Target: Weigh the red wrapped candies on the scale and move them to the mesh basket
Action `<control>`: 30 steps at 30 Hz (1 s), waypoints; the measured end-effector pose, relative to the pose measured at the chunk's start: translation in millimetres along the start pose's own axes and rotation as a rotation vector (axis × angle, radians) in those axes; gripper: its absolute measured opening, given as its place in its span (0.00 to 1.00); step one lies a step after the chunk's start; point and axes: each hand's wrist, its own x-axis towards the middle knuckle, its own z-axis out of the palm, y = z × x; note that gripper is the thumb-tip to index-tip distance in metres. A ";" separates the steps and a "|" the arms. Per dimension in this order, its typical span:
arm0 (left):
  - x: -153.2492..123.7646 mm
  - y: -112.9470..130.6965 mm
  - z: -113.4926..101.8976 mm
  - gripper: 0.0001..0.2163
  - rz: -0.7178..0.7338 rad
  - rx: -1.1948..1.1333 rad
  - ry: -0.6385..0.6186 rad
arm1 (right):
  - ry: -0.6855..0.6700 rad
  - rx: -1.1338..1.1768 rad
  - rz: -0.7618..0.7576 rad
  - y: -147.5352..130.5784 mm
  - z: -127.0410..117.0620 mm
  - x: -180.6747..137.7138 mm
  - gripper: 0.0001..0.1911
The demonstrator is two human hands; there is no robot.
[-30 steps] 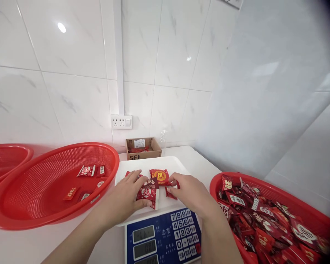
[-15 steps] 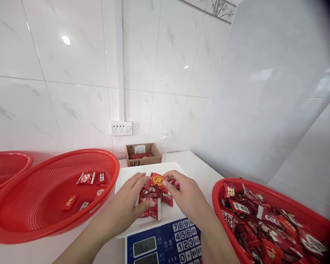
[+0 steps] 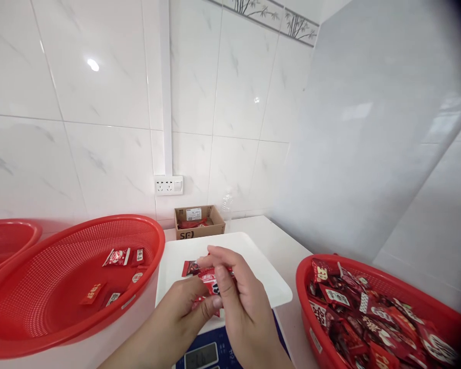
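Note:
Over the white tray of a scale (image 3: 259, 279), my two hands are closed around a cluster of red-wrapped candies (image 3: 209, 279). My left hand (image 3: 190, 305) grips the cluster from the left, thumb pointing right. From the right, my right hand (image 3: 238, 292) curls over the same candies, its fingers hiding part of them. One dark red packet (image 3: 190, 268) shows on the tray just beyond my left fingers. Below my hands, the scale's blue panel with its display (image 3: 201, 356) is partly covered by my right wrist.
At left, a red basket (image 3: 153, 225) holds several scattered candies, with another red basket (image 3: 11, 230) beside it. A fuller red basket of candies (image 3: 307, 287) stands at right. Behind the scale are a small cardboard box (image 3: 211, 233) and a clear plastic bottle (image 3: 227, 201).
My hands have drawn together and closed around the candies that lay on the tray. The right hand has swung down and left over them. The view has tilted slightly upward.

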 end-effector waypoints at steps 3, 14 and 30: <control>0.0 0.4 -2.1 0.17 0.015 -0.082 -0.005 | -0.026 0.001 0.047 -1.2 -2.2 1.0 0.17; 1.1 -3.6 -10.1 0.15 0.025 -0.055 0.076 | -0.099 -0.205 0.054 7.3 -12.9 12.9 0.19; 0.2 -5.5 -10.0 0.14 0.070 -0.023 0.137 | -0.114 -0.210 -0.008 6.7 -12.2 11.6 0.15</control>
